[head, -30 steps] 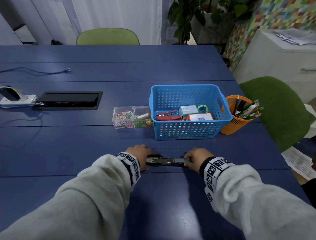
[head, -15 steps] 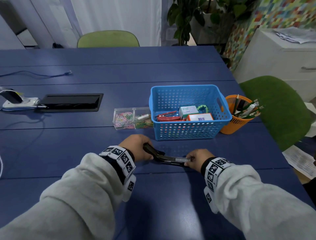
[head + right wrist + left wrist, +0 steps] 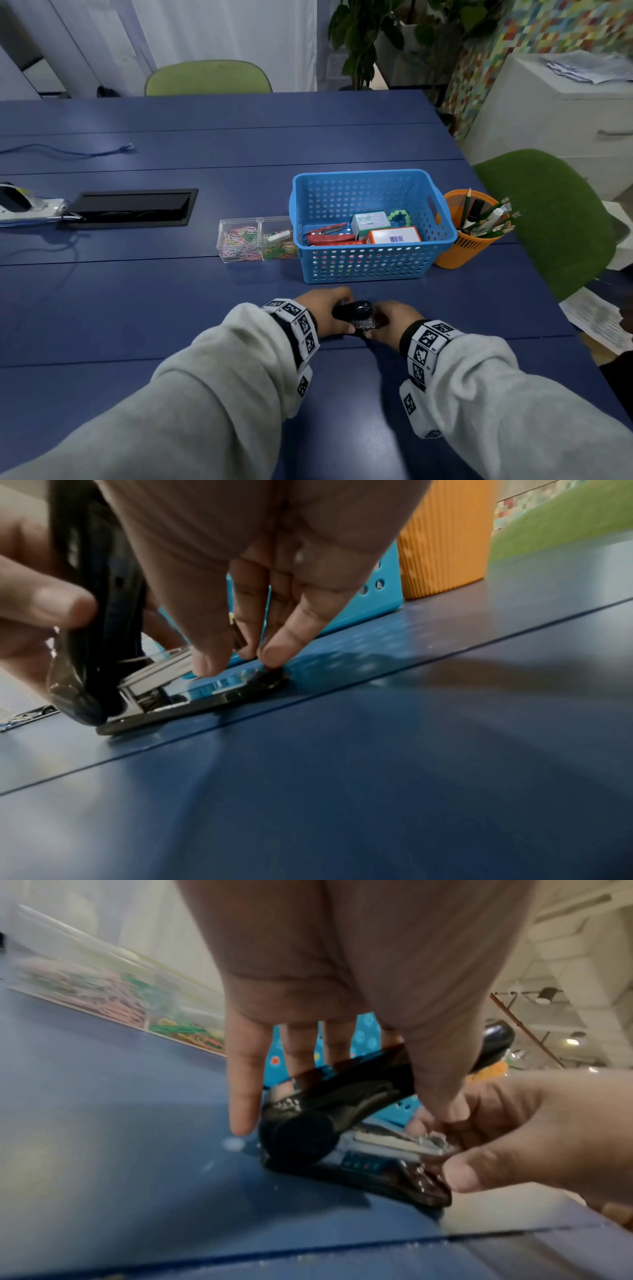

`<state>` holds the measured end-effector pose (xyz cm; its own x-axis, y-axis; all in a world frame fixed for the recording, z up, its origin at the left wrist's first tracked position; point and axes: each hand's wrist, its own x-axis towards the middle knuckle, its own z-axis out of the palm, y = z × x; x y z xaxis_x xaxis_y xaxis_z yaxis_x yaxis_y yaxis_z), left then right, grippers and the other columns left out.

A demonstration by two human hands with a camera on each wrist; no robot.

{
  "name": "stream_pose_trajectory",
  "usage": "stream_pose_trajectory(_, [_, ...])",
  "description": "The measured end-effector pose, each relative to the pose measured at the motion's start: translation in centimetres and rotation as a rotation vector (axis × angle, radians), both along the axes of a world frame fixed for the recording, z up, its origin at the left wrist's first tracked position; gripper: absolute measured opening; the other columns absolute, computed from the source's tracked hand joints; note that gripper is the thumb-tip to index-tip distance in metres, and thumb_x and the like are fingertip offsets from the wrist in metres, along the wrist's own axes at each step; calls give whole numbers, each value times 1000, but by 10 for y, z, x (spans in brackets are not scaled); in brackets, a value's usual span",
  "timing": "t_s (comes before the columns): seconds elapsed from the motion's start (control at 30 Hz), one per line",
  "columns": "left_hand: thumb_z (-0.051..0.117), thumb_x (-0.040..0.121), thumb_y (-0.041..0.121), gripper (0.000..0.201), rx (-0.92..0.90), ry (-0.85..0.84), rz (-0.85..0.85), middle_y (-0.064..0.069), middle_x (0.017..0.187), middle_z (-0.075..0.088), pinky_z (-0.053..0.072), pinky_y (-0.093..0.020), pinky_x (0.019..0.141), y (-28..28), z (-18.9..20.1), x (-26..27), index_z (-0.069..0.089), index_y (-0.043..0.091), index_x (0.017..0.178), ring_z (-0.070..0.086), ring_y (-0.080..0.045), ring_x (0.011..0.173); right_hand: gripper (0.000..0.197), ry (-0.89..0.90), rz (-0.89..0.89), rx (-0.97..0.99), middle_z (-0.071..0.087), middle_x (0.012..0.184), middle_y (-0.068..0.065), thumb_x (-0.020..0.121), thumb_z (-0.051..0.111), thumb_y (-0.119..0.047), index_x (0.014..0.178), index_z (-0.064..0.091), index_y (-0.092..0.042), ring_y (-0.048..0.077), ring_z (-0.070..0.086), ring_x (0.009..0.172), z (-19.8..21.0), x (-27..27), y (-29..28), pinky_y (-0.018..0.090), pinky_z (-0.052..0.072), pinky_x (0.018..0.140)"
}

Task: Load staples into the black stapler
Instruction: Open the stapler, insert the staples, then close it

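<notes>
- The black stapler (image 3: 329, 1123) sits on the blue table (image 3: 171, 308), just in front of the blue basket (image 3: 370, 263). Its base lies flat and its top cover is tilted up over the metal staple channel (image 3: 161, 672).
- The left hand (image 3: 322, 311) holds the raised cover, thumb on the near side and fingers curled behind it.
- The right hand (image 3: 394, 322) is at the front end: thumb and fingertips (image 3: 277, 650) press together on the tip of the channel and base, pinning the stapler down. Whether they also pinch a strip of staples I cannot tell.
- A small white-and-green box (image 3: 370, 221) and a white-and-orange box (image 3: 394, 236) lie in the basket, beside a red stapler (image 3: 329, 234). Either may be the staple supply; the labels are too small to read.
- Risks, as I judge them:
  - If the left hand lets go of the cover, it could snap down onto the right fingers.
  - A strip set in crooked could jam or break apart.
  - Pressing unevenly at the front could skid the base across the smooth table.
- To the left of the basket stands a clear box of paper clips (image 3: 255, 240); to its right, an orange pen cup (image 3: 469, 236).
</notes>
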<state>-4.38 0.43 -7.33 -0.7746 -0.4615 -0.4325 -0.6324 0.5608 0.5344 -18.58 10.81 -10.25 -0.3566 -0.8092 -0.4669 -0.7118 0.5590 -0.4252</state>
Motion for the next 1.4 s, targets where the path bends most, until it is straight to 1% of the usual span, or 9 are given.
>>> stream_pose_trajectory(0.17, [71,78,32,44,-48,-72,-54,-8,116,66,48,-36,90,4,-8,-9,49,20,116,60,-28,106,39,-57,-27,-40,67,112,8,75,73,-18,111,58,-13,23,61,103,-2,-4,6,28,48,88])
stream_pose_trajectory(0.37, [69,80,30,40,-112,-90,-80,-7,114,66,44,-31,78,8,-19,-12,49,23,114,61,-28,105,45,-69,-6,-26,64,119,5,73,75,-22,115,58,-18,21,59,109,-7,-6,10,26,46,92])
stream_pose_trajectory(0.5, [68,80,29,42,-141,-119,-113,-9,119,63,47,-34,90,7,-25,-13,53,22,119,57,-29,112,52,-115,-27,-85,62,123,3,74,74,-34,121,57,-22,20,58,112,-7,-5,12,25,44,97])
stream_pose_trajectory(0.6, [68,80,27,43,-163,-146,-144,-10,120,59,45,-38,94,6,-27,-14,54,21,120,54,-31,114,41,-191,-74,-177,63,127,2,83,65,-35,122,59,-25,18,58,115,-6,-5,13,27,42,103])
stream_pose_trajectory(0.8, [70,78,20,43,-185,-180,-131,-14,122,53,46,-41,94,6,-30,-15,54,14,117,50,-33,116,35,-110,4,-100,61,125,7,88,58,-33,123,60,-25,22,55,116,-4,-4,9,26,40,101])
stream_pose_trajectory(0.93, [64,81,16,31,-203,-179,-109,-13,118,59,48,-38,88,7,-31,-13,58,13,111,56,-31,111,38,-43,91,-26,58,126,10,90,54,-36,126,55,-24,26,53,117,1,-2,5,29,40,101])
stream_pose_trajectory(1.07, [60,80,13,23,-189,-162,-74,-12,111,65,51,-35,82,8,-29,-12,61,13,103,62,-31,104,52,-4,208,18,56,131,8,83,63,-38,131,48,-23,25,50,121,8,2,1,29,39,103])
stream_pose_trajectory(1.2, [62,80,15,27,-188,-155,-77,-13,116,63,50,-34,86,10,-26,-10,62,12,107,61,-30,107,66,34,305,80,51,135,9,78,71,-28,136,40,-22,27,49,123,10,6,-1,34,42,103])
stream_pose_trajectory(1.4, [66,78,19,27,-179,-141,-81,-12,110,67,51,-36,86,7,-7,-7,65,14,105,62,-29,102,69,59,362,36,49,129,12,79,67,-19,138,33,-28,32,52,118,20,6,2,39,46,99])
